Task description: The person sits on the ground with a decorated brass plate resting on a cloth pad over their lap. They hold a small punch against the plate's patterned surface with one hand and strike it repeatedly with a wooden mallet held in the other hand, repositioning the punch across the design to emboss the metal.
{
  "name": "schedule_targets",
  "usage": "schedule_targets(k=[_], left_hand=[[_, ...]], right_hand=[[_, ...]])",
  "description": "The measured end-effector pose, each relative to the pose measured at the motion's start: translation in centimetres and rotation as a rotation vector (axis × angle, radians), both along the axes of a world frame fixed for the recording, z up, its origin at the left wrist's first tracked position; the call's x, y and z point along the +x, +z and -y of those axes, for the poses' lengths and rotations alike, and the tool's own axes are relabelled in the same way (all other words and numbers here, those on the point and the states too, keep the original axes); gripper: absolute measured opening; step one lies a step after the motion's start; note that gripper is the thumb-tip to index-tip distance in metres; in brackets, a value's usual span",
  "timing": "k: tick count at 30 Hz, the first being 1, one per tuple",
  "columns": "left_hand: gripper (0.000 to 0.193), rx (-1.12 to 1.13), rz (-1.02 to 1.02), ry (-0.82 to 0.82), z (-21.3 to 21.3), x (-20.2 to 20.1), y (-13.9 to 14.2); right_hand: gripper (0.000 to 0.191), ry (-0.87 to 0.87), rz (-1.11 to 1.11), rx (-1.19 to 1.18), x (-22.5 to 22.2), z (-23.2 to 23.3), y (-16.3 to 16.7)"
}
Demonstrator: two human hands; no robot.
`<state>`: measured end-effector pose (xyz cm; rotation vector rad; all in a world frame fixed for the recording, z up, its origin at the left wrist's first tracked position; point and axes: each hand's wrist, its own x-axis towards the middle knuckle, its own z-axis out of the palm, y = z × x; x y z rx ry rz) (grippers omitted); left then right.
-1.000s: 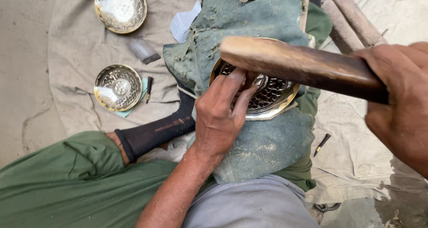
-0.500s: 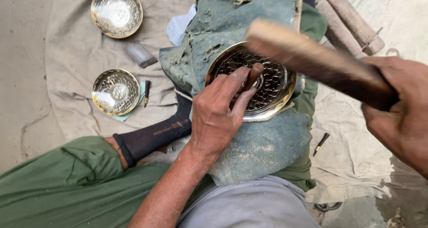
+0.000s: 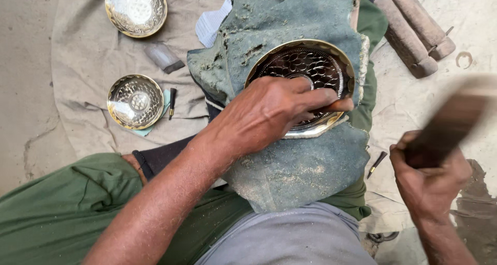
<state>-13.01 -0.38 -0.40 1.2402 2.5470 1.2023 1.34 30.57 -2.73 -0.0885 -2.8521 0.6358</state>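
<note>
A round brass plate [image 3: 305, 63] with an engraved pattern lies on a worn green cloth pad [image 3: 290, 166] across my lap. My left hand [image 3: 264, 115] rests on the plate's near half, fingers pinched around a small metal punch that is mostly hidden under them. My right hand [image 3: 429, 182] is at the lower right, off the plate, gripping a dark wooden mallet [image 3: 450, 122] that is blurred by motion and angled up to the right.
Two smaller brass bowls [image 3: 136, 9] [image 3: 135, 101] sit on the beige cloth at left, with a grey block [image 3: 163, 57] and a small dark tool [image 3: 172, 102] near them. Wooden handles [image 3: 414, 27] lie at top right. A thin pointed tool [image 3: 376, 163] lies beside my leg.
The mallet was over the plate a second ago; it has swung away down to the right. My left hand has stayed on the plate.
</note>
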Motion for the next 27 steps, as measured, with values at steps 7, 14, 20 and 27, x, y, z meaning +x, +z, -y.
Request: schedule_targets(k=[7,14,20,27], left_hand=[[0.028,-0.041,-0.011,-0.114,-0.4,-0.5,1.2],[0.04,-0.022,0.081,0.002,0.2,0.2,0.3],[0.048,0.044,-0.025,0.206,0.4,1.1,-0.8],[0.048,0.007,-0.043,0.198,0.4,1.6,-0.4]], right_hand=[[0.016,-0.057,-0.115,-0.086,2.8,0.2,-4.6],[0.018,-0.109,-0.093,-0.465,3.1,2.7,-3.4],[0.018,-0.119,0.112,-0.358,0.7,1.6,0.6],[0.018,-0.025,0.044,-0.173,-1.1,2.4,3.9]])
